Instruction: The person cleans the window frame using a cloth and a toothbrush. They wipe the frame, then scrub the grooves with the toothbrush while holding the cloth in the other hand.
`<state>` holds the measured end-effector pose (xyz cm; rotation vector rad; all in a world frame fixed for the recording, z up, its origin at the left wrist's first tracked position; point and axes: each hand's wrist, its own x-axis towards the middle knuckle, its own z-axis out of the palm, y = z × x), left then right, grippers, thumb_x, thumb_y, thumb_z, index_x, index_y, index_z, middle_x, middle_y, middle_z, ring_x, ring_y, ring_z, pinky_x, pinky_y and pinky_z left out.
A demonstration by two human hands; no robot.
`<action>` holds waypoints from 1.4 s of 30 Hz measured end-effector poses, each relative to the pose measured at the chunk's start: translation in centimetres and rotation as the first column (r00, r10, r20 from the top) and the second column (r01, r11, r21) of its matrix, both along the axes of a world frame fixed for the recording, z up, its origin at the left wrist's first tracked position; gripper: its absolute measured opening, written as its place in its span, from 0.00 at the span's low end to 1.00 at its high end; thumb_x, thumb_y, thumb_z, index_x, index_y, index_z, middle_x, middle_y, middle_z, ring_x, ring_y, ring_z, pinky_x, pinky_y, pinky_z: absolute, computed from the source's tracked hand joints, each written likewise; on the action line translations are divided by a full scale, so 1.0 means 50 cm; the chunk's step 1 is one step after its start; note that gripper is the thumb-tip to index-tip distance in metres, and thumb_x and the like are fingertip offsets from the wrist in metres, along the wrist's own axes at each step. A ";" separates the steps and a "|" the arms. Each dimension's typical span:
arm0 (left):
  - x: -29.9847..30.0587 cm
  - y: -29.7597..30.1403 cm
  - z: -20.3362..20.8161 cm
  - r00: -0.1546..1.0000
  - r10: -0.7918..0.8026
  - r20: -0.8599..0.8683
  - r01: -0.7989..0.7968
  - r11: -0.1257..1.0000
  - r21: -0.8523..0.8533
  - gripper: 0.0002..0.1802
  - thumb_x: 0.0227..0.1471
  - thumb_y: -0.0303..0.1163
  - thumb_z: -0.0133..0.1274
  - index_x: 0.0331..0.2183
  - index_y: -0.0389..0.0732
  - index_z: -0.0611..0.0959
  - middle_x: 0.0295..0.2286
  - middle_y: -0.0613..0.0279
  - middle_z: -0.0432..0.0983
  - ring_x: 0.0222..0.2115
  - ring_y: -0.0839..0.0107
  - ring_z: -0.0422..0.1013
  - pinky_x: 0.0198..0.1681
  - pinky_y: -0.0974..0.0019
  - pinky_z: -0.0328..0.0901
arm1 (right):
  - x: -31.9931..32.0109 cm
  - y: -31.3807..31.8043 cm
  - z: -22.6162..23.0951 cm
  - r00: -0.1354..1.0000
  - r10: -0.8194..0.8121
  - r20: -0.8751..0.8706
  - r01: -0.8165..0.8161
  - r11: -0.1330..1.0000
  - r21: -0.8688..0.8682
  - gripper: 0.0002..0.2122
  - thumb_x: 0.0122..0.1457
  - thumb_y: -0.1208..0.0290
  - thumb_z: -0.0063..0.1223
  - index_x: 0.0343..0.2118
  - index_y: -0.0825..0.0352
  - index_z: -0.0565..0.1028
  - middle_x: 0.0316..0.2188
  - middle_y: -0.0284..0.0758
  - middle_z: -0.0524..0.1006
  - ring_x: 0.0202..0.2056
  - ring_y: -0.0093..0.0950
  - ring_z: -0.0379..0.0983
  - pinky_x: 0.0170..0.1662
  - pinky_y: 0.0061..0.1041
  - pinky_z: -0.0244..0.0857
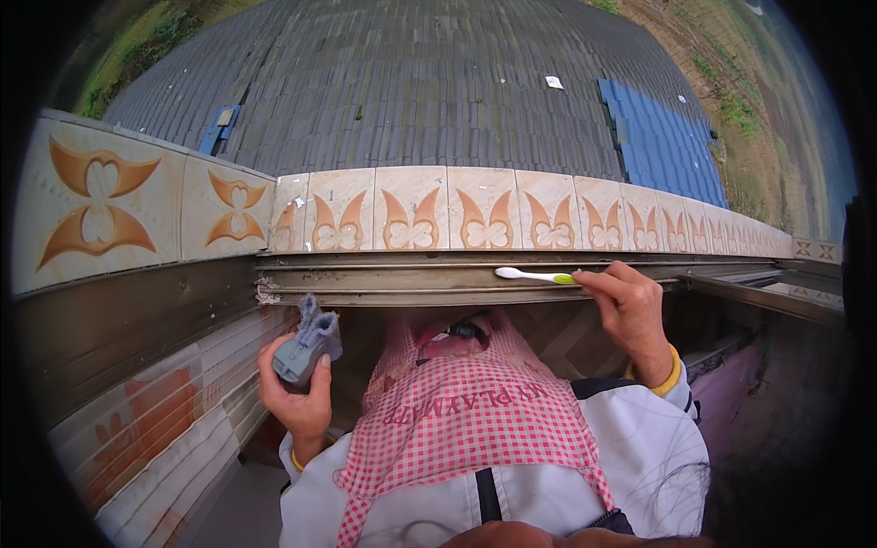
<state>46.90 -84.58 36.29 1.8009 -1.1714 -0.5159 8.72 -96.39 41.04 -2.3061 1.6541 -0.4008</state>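
Right hand (628, 306) pinches the toothbrush (530, 275), likely light and stiff, by its green handle over the window track (384, 276). Left hand (297, 393) clasps the fuzzy-tipped cleaning tool (297, 360) by its probably rigid body.

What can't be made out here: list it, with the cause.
Head view:
Toothbrush: handle's end, covered by the right hand.
Gray fuzzy-tipped tool: sides, partly covered by the left hand.
Dark object: partly hidden by pink apron.
White scrap on the roof: too small to identify.
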 end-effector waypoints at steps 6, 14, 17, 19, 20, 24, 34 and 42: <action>0.005 0.022 0.002 0.998 0.037 -0.054 -0.039 0.999 -0.028 0.25 0.41 0.21 0.64 0.43 0.31 0.75 0.38 0.52 0.75 0.39 0.61 0.73 0.47 0.62 0.66 | 0.088 0.021 -0.034 0.991 0.132 0.009 -0.132 0.991 -0.029 0.13 0.50 0.76 0.63 0.39 0.54 0.83 0.21 0.32 0.71 0.21 0.32 0.73 0.22 0.32 0.64; 0.016 0.043 0.008 0.998 0.025 0.057 -0.020 0.996 -0.085 0.24 0.41 0.22 0.64 0.43 0.31 0.76 0.36 0.53 0.75 0.37 0.62 0.74 0.45 0.63 0.67 | 0.249 0.000 -0.090 0.955 0.293 0.044 -0.285 0.948 -0.144 0.16 0.48 0.76 0.56 0.41 0.53 0.82 0.20 0.32 0.69 0.20 0.33 0.72 0.20 0.32 0.64; 0.020 0.055 0.006 0.997 0.078 0.008 -0.078 0.995 -0.068 0.24 0.41 0.22 0.64 0.42 0.31 0.76 0.36 0.53 0.75 0.37 0.62 0.73 0.44 0.63 0.67 | 0.174 -0.009 -0.027 0.975 0.224 0.000 -0.224 0.975 -0.008 0.10 0.52 0.73 0.61 0.37 0.54 0.84 0.19 0.31 0.69 0.19 0.34 0.72 0.21 0.33 0.62; 0.025 0.060 0.002 0.995 0.098 -0.015 -0.099 0.993 -0.064 0.24 0.40 0.22 0.64 0.42 0.31 0.76 0.35 0.53 0.75 0.37 0.63 0.73 0.44 0.63 0.67 | 0.113 -0.008 0.018 0.992 0.118 -0.052 -0.113 0.989 0.091 0.09 0.51 0.74 0.62 0.35 0.56 0.85 0.17 0.34 0.70 0.20 0.35 0.72 0.22 0.34 0.61; 0.026 0.062 0.002 0.994 0.104 -0.021 -0.106 0.991 -0.080 0.24 0.40 0.22 0.64 0.42 0.32 0.76 0.35 0.54 0.75 0.36 0.63 0.73 0.44 0.63 0.67 | 0.092 -0.004 0.035 0.996 0.084 -0.033 -0.082 0.995 0.059 0.08 0.51 0.76 0.62 0.35 0.58 0.85 0.17 0.35 0.71 0.20 0.36 0.72 0.23 0.33 0.62; 0.033 0.065 -0.003 0.998 0.067 -0.022 -0.068 0.995 -0.069 0.24 0.41 0.22 0.64 0.43 0.32 0.76 0.36 0.54 0.75 0.37 0.65 0.72 0.45 0.64 0.67 | 0.067 -0.001 0.046 0.997 0.018 -0.071 -0.021 0.999 -0.035 0.09 0.51 0.77 0.62 0.34 0.58 0.85 0.18 0.35 0.72 0.21 0.35 0.72 0.24 0.33 0.63; 0.051 0.080 0.001 0.997 0.068 -0.040 -0.069 0.997 -0.038 0.27 0.41 0.23 0.65 0.45 0.32 0.75 0.38 0.56 0.75 0.39 0.69 0.72 0.47 0.65 0.66 | 0.248 -0.055 -0.065 0.961 0.275 0.007 -0.274 0.959 -0.072 0.11 0.52 0.77 0.60 0.39 0.57 0.84 0.20 0.34 0.73 0.22 0.36 0.73 0.24 0.33 0.64; 0.056 0.089 0.002 0.994 0.111 0.003 -0.110 0.989 -0.103 0.24 0.40 0.22 0.65 0.42 0.33 0.77 0.33 0.54 0.76 0.33 0.63 0.75 0.40 0.64 0.69 | 0.314 -0.054 -0.079 0.944 0.325 -0.052 -0.329 0.933 -0.145 0.12 0.53 0.75 0.59 0.40 0.54 0.83 0.20 0.35 0.71 0.21 0.37 0.72 0.23 0.36 0.63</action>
